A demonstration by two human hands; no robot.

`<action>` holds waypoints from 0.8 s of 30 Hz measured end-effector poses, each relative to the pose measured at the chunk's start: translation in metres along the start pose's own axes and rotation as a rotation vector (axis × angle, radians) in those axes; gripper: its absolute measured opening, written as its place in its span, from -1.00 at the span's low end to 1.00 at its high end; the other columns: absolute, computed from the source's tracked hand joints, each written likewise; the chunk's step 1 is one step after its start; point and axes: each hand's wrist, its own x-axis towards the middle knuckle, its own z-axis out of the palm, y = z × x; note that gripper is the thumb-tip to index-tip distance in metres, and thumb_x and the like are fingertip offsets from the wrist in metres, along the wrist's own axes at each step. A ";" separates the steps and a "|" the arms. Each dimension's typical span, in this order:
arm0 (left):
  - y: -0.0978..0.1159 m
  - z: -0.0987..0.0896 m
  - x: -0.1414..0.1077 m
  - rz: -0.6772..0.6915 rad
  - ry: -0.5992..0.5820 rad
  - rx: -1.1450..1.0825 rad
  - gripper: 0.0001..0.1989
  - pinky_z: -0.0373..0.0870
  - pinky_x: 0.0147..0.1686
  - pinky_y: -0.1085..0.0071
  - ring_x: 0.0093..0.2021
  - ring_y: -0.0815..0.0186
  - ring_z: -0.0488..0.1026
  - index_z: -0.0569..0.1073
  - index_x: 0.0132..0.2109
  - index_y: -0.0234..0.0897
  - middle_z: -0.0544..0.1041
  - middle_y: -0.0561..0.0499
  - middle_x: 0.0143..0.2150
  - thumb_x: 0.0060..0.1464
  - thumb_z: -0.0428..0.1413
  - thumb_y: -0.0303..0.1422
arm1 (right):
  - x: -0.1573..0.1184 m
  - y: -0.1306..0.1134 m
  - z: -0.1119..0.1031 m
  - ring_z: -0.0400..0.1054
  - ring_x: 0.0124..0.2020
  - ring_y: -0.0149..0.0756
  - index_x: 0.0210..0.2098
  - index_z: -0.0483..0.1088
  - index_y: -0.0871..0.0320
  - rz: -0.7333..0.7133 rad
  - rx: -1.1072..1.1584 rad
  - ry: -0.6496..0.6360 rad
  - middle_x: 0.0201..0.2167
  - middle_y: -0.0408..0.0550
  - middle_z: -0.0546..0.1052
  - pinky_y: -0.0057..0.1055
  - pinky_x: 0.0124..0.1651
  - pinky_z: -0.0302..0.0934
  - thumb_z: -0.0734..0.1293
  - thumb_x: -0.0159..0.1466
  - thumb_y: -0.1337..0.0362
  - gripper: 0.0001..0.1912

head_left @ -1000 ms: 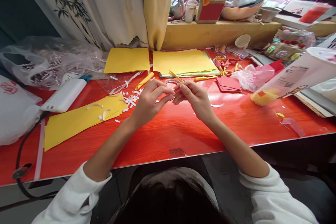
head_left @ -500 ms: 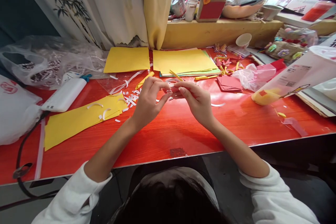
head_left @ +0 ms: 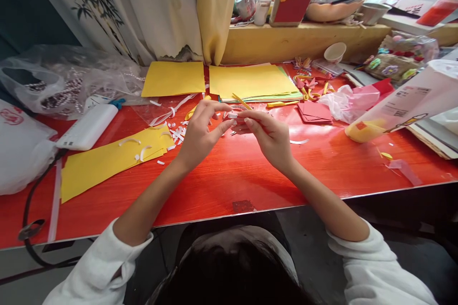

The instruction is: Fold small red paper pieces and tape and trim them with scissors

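red tabletop [head_left: 211, 186] spreads below the right hand [head_left: 271, 137], printed curtain [head_left: 168, 14] behind.

No txt legible: label [head_left: 412, 101] on cup [head_left: 434, 88] too sm., red print [head_left: 11, 116] on wht bag [head_left: 25, 157] blurry.

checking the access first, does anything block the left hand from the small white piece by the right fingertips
Nothing visible does: the left hand has its thumb and fingers parted, with the small white piece showing in the gap. Whether they touch it is unclear.
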 end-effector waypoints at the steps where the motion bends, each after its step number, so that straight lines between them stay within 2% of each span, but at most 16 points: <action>1: 0.000 0.000 0.000 -0.004 -0.026 -0.016 -0.85 0.31 -0.23 0.40 -0.22 0.36 0.34 0.41 -0.14 -0.14 0.43 0.01 -0.14 0.11 0.09 -0.31 | 0.000 0.000 0.000 0.48 -0.26 -0.35 -0.16 0.41 0.08 0.001 0.005 -0.008 -0.25 -0.10 0.53 -0.30 -0.14 0.45 0.21 0.31 0.19 -0.80; 4: 0.000 0.001 -0.001 0.003 -0.071 -0.024 -0.87 0.30 -0.20 0.40 -0.21 0.36 0.36 0.40 -0.15 -0.17 0.48 0.04 -0.17 0.12 0.07 -0.33 | 0.000 -0.001 0.000 0.49 -0.29 -0.35 -0.18 0.41 0.09 0.020 0.027 -0.016 -0.27 -0.10 0.53 -0.30 -0.16 0.46 0.22 0.30 0.20 -0.81; 7: 0.000 0.001 -0.001 0.058 -0.041 0.041 -0.86 0.31 -0.20 0.40 -0.20 0.36 0.37 0.39 -0.14 -0.19 0.48 0.02 -0.17 0.13 0.06 -0.33 | 0.002 -0.003 0.000 0.50 -0.33 -0.36 -0.20 0.42 0.13 0.044 0.066 -0.007 -0.30 -0.09 0.52 -0.33 -0.21 0.47 0.24 0.29 0.23 -0.83; 12: -0.004 0.003 -0.003 0.333 0.112 0.342 -0.89 0.30 -0.14 0.33 -0.15 0.31 0.35 0.39 -0.17 -0.24 0.43 -0.01 -0.21 0.14 0.04 -0.36 | 0.003 -0.004 0.001 0.50 -0.37 -0.38 -0.24 0.41 0.16 0.057 0.061 0.019 -0.37 -0.11 0.52 -0.38 -0.28 0.48 0.26 0.27 0.21 -0.83; 15: -0.007 0.004 -0.005 0.440 0.145 0.493 -0.92 0.28 -0.18 0.34 -0.21 0.30 0.34 0.40 -0.21 -0.24 0.41 0.01 -0.28 0.14 0.05 -0.36 | 0.003 -0.002 0.001 0.50 -0.38 -0.39 -0.24 0.40 0.16 0.026 0.026 0.022 -0.38 -0.13 0.51 -0.40 -0.28 0.48 0.25 0.28 0.22 -0.84; 24: -0.011 0.006 -0.007 0.547 0.184 0.599 -0.92 0.25 -0.26 0.36 -0.29 0.32 0.33 0.39 -0.21 -0.23 0.43 0.04 -0.32 0.12 0.07 -0.36 | 0.000 0.002 0.000 0.49 -0.37 -0.42 -0.22 0.39 0.16 -0.080 -0.074 0.034 -0.37 -0.14 0.49 -0.40 -0.27 0.47 0.22 0.30 0.31 -0.87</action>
